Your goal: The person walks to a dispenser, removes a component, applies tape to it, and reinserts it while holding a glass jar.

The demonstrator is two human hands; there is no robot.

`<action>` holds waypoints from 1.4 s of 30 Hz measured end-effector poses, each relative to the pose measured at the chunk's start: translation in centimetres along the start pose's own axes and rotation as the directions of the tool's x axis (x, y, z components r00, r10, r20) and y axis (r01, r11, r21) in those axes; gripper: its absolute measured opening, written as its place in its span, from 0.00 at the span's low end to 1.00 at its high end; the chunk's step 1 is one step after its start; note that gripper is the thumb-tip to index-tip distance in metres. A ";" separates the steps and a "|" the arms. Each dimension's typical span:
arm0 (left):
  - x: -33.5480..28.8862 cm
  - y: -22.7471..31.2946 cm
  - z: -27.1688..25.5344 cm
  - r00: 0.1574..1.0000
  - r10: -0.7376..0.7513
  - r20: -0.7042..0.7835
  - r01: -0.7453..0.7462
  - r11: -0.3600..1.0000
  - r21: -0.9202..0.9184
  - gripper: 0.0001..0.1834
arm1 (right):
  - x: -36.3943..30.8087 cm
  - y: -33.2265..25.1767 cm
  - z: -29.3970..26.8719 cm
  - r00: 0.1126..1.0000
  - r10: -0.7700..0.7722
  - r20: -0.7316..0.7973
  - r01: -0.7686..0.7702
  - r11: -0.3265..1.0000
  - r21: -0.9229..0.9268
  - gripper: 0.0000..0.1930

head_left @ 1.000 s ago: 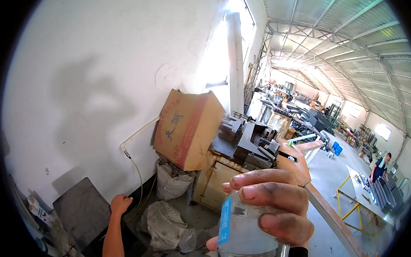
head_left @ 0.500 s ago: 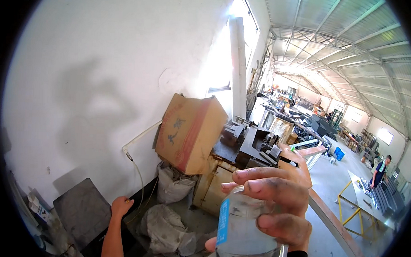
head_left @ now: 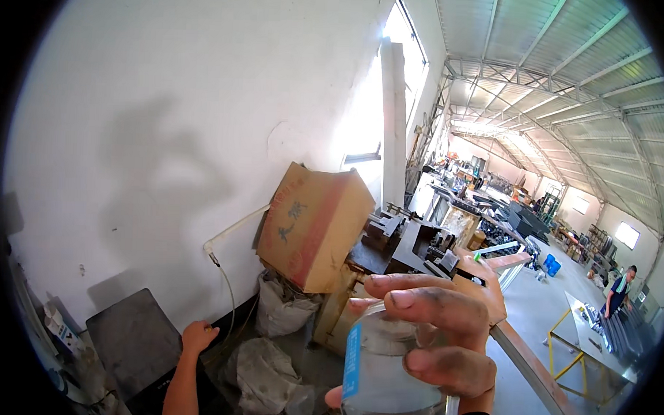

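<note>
- Right grip (head_left: 445, 332): your fingers are closed around the bottle (head_left: 396, 371), with the gap only as wide as its body. Fingertips press on the near side.
- Bottle: clear, with a blue label (head_left: 351, 362) on its left side. It is held in the air at the lower middle of your view; its near end is cut off by the lower edge.
- Left grip (head_left: 199, 337): your fingers are curled and your thumb points right. You cannot tell whether anything is inside. It is nearest the upper right edge of the dark panel (head_left: 133, 339).
- Sacks (head_left: 267, 377): these lie between your two arms, one in front of the other.
- Carton (head_left: 313, 229): tilted in your view, above the rear sack and just left of the machine (head_left: 415, 248).
- Wall (head_left: 169, 55): it fills the left side and carries a shadow (head_left: 154, 172).
- Bench (head_left: 572, 340): white top, yellow legs, well apart at the right. Dark profiles (head_left: 638, 332) lie along its right edge; a person (head_left: 618, 294) stands near its far corner.
</note>
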State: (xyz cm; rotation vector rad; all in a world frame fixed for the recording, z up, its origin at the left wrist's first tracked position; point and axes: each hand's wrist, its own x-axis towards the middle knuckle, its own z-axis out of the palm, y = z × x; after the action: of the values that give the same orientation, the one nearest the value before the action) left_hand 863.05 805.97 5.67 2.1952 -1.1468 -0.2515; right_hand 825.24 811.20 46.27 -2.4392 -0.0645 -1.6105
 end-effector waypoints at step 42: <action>0.3 0.1 0.2 1.000 0.003 0.030 -0.004 0.999 0.038 0.26 | 0.9 0.4 0.0 0.999 -0.037 0.012 0.037 0.999 0.007 0.40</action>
State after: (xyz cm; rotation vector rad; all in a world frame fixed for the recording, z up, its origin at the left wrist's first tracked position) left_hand 863.03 805.60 5.59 2.2292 -1.1808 -0.2635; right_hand 825.66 810.69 47.05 -2.4570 -0.1181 -1.6078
